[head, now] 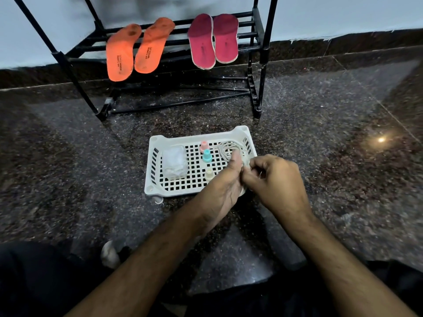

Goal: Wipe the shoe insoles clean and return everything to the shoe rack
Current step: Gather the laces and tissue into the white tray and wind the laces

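Two orange insoles [135, 50] and two dark pink insoles [214, 40] lean on a shelf of the black shoe rack [256, 26]. On the floor in front of it sits a white perforated basket [155, 143]. Over the basket's near right corner, my left hand [223, 188] and my right hand [274, 177] meet, both pinching a whitish shoelace [246, 165]. A coil of white lace [229, 148] lies in the basket just beyond my fingers.
The basket also holds a clear plastic packet [174, 162] and three small caps, pink [203, 146], teal [206, 156] and cream [209, 173]. A small white ring [158, 199] lies by the basket's front edge. The dark speckled stone floor [332, 110] surrounds everything. My dark-clothed knees frame the bottom.
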Action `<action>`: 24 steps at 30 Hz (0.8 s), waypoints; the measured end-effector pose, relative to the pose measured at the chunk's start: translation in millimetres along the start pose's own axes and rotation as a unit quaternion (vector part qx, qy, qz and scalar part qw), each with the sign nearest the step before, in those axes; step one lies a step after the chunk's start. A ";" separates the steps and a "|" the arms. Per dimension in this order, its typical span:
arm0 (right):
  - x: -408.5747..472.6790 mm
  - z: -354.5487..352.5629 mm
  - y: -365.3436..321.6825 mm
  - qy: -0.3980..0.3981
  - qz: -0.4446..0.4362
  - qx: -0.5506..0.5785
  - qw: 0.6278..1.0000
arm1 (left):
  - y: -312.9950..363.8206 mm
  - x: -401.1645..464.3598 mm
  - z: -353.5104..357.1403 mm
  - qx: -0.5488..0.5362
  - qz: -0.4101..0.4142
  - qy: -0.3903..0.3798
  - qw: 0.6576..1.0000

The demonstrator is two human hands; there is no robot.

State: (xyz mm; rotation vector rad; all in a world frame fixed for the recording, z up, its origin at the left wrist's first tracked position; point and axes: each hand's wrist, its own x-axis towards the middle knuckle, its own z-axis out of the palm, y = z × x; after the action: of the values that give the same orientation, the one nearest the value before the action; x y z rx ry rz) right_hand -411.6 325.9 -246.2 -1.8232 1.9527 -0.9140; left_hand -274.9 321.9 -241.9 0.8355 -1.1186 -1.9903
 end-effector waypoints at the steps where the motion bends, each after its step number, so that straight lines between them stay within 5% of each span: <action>1: 3.0 -0.6 2.4 0.010 0.013 0.003 1.000 | -0.7 0.2 0.0 0.015 -0.005 -0.002 1.000; 8: 26.5 -6.0 12.1 0.077 0.044 -0.031 0.996 | 13.1 3.4 -20.6 0.085 0.039 0.133 0.987; 14: 36.4 4.0 7.2 0.002 0.037 -0.016 0.999 | 20.1 11.2 -50.3 0.190 0.127 0.292 0.929; 18: 40.2 30.1 11.1 -0.062 0.058 -0.056 0.995 | 9.8 14.7 -57.1 0.326 0.158 0.295 0.884; 24: 36.9 44.1 19.4 -0.015 -0.013 -0.294 0.956 | 0.0 17.1 -59.2 0.464 0.171 0.271 0.826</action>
State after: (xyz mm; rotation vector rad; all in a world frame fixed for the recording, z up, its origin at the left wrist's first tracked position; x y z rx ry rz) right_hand -404.1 279.4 -284.4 -2.1448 2.3572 -0.3120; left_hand -237.3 282.1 -270.1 1.4293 -1.7139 -0.7307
